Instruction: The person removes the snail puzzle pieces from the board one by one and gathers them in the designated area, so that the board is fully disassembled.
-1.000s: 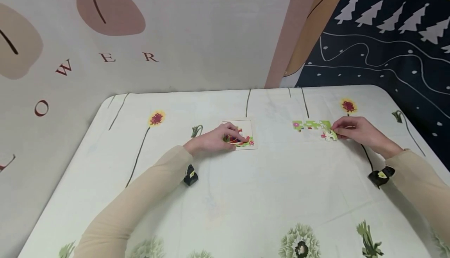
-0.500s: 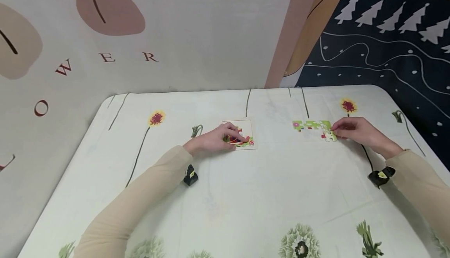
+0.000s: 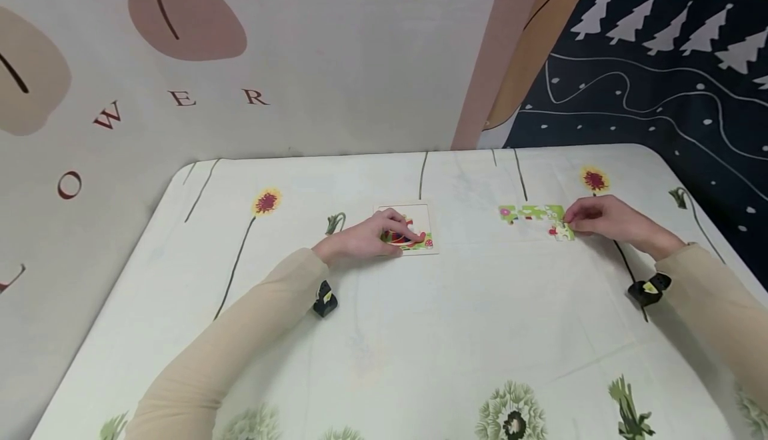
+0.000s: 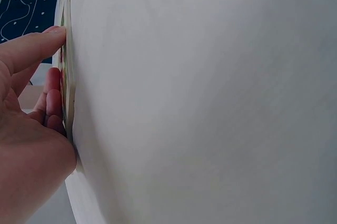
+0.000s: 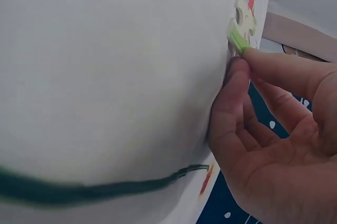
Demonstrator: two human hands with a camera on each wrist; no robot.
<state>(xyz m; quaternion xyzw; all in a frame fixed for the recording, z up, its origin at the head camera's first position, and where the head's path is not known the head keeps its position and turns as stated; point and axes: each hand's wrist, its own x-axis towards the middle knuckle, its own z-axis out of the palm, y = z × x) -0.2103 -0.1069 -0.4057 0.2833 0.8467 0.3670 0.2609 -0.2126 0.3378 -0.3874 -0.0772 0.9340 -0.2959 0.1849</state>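
In the head view my left hand (image 3: 369, 235) rests on a square jigsaw puzzle board (image 3: 423, 215), its fingers over the red and blue picture and covering part of it. Seen edge-on in the left wrist view, the thin board (image 4: 70, 103) lies under the thumb and fingertips. Farther right, my right hand (image 3: 615, 221) pinches the corner of a white and green puzzle piece (image 3: 563, 231) between thumb and index finger. The right wrist view shows this piece (image 5: 239, 40) at the fingertips. Just behind it lie other loose green puzzle pieces (image 3: 534, 212) in a row.
A white flower-printed cloth (image 3: 456, 333) covers the table. Beyond the table's far edge hangs a pale printed curtain (image 3: 360, 60), with a dark tree-patterned cloth (image 3: 648, 87) at the right. Each wrist carries a small black camera (image 3: 326, 300).
My right hand and wrist have risen slightly toward the far side, while the fingertips stay at the puzzle piece. The left hand has kept its place on the board.
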